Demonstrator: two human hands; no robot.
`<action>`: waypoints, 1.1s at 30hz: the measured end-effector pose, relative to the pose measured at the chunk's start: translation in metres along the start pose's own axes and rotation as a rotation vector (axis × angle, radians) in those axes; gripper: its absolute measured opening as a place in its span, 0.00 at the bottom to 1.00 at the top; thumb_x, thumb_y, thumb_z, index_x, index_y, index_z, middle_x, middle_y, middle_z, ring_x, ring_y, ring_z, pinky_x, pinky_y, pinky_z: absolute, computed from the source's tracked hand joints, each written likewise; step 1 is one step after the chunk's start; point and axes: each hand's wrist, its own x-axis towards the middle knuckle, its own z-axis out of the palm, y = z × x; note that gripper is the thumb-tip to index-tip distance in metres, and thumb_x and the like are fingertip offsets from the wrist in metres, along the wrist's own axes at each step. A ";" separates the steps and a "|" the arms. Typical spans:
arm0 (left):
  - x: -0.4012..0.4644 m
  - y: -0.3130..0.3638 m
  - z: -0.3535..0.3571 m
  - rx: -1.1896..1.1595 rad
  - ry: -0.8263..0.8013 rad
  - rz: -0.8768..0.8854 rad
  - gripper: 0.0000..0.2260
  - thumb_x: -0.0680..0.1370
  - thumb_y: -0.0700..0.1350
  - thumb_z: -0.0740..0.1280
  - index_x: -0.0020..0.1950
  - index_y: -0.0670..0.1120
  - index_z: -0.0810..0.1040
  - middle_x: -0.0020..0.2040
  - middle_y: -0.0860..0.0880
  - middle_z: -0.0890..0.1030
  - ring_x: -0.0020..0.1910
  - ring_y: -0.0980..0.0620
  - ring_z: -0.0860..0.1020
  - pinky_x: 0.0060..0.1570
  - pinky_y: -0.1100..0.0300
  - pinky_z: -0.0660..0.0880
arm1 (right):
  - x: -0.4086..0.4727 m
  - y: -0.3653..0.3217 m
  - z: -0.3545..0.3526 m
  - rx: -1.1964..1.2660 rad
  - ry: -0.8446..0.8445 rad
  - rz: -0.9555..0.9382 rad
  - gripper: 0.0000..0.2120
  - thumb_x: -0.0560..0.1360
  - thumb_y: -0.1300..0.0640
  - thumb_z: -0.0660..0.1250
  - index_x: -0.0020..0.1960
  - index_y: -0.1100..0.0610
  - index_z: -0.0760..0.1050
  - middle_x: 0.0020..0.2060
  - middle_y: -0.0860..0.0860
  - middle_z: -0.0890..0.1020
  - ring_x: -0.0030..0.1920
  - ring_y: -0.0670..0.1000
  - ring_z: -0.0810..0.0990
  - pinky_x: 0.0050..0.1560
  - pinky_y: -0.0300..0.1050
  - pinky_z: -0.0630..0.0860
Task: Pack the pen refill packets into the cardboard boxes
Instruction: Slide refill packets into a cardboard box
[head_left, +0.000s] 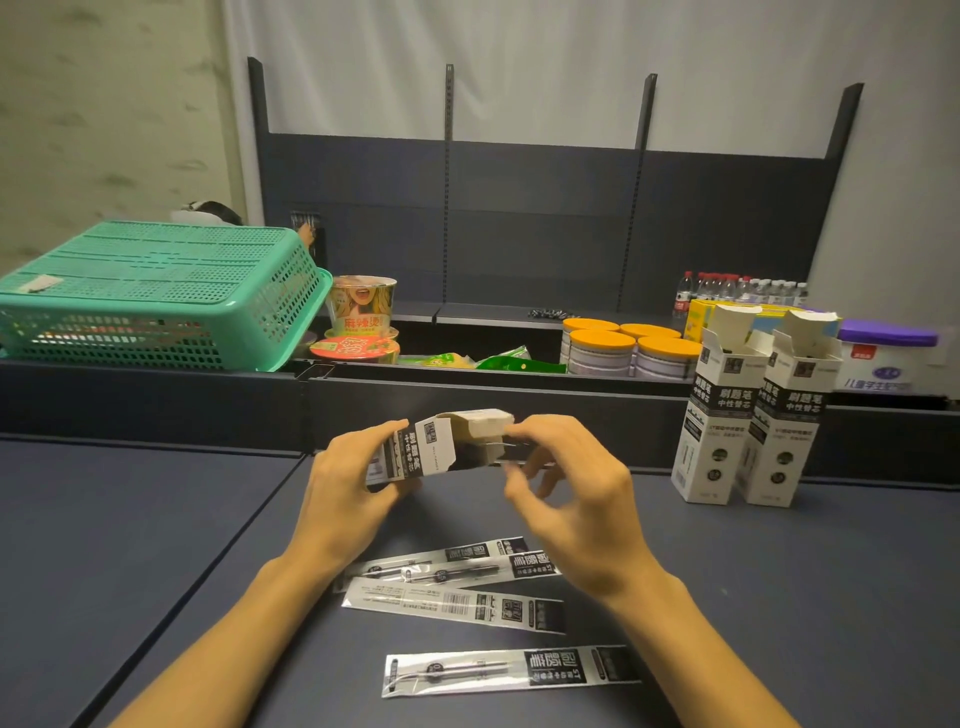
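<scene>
Shelf clutter behind the work surface

Green basket (156, 291) upturned far left; noodle cups (361, 317) beside it; orange-lidded tins (623, 345) and water bottles (737, 288) right.

Upright cardboard boxes (719, 415) read "刷题笔 中性替芯"; noodle cup (362, 306) reads "麻辣烫".

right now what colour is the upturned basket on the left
Mint green, with a perforated mesh pattern; the basket shows in the head view.

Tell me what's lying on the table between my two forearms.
The head view shows refill packets between the left forearm and right forearm: an overlapping cluster, plus one nearer packet apart.
</scene>
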 end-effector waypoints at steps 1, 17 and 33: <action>0.000 0.000 0.000 0.002 0.000 -0.003 0.28 0.68 0.43 0.77 0.66 0.48 0.74 0.59 0.48 0.79 0.58 0.52 0.73 0.57 0.55 0.71 | 0.000 -0.001 0.000 -0.005 0.023 -0.004 0.12 0.72 0.64 0.72 0.54 0.59 0.78 0.49 0.51 0.80 0.41 0.46 0.77 0.36 0.36 0.77; -0.001 0.005 -0.001 -0.001 -0.048 0.050 0.29 0.67 0.42 0.77 0.66 0.48 0.74 0.59 0.49 0.78 0.59 0.51 0.73 0.57 0.54 0.71 | -0.009 0.004 0.011 -0.167 -0.210 0.113 0.07 0.76 0.57 0.65 0.53 0.54 0.77 0.69 0.50 0.66 0.51 0.45 0.73 0.49 0.40 0.79; -0.001 0.009 -0.002 0.016 -0.075 0.067 0.29 0.67 0.42 0.77 0.66 0.50 0.74 0.60 0.50 0.78 0.59 0.53 0.73 0.57 0.66 0.64 | -0.008 0.008 0.012 -0.181 -0.164 0.060 0.11 0.77 0.58 0.65 0.59 0.56 0.77 0.65 0.54 0.73 0.50 0.52 0.79 0.49 0.43 0.82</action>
